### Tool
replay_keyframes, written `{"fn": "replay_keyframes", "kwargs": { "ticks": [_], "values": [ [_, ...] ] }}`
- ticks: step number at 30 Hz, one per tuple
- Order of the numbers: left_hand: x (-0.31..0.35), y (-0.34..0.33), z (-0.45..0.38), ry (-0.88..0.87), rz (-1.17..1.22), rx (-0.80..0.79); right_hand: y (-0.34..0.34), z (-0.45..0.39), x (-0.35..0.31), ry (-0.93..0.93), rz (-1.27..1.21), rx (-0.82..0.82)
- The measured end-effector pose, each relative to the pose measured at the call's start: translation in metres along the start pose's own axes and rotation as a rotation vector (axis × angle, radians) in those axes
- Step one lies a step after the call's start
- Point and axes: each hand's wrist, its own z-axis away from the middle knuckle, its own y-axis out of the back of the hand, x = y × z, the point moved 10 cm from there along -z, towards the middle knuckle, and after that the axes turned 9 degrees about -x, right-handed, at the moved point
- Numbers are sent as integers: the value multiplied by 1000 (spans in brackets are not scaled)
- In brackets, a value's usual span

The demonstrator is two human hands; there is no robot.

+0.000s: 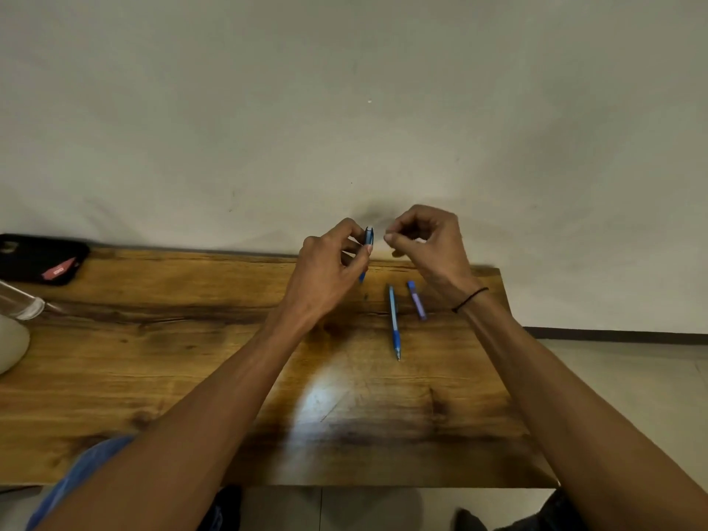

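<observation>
Two hands are raised above the far edge of the tabletop [191, 358], toward its right corner. The left hand [329, 262] grips the barrel [368, 239] between thumb and fingertips and holds it nearly upright, clear of the wood. The right hand [425, 239] sits just beside the barrel's upper end, apart from it, with fingers curled and thumb meeting forefinger. Whether a small part is pinched there cannot be told.

Handling: the barrel is judged to be light, stiff, smooth-walled plastic. It will likely roll if laid down and may slip under a loose pinch. Take hold at mid-length, thumb opposed to two fingers, and leave the upper end free for the other hand. Moderate pressure should suffice; thin plastic may crack if squeezed hard.

Appearance: slim, straight and blue, with a dark rim at the top. Its lower end shows below the left fingers.

Also present: a blue pen [394, 320] lying tip toward the near edge, a short purple piece [417, 300] just beside it, and a black phone [38, 258] at the far left corner.
</observation>
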Motion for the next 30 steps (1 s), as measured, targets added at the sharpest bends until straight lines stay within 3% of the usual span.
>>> {"fn": "replay_keyframes", "kwargs": {
  "ticks": [7,17,23,30],
  "values": [
    [4,-5,0,-29,-47,-11,-4,3,-32,121,-90,-38],
    [8,-7,2,-60,-119,-4,-5,3,-37,149,111,-56],
    [11,-7,3,-64,-180,-4,-11,2,-50,234,354,-113],
    [15,-9,5,-67,-245,-26,-10,-2,-40,135,386,-123]
  ]
}}
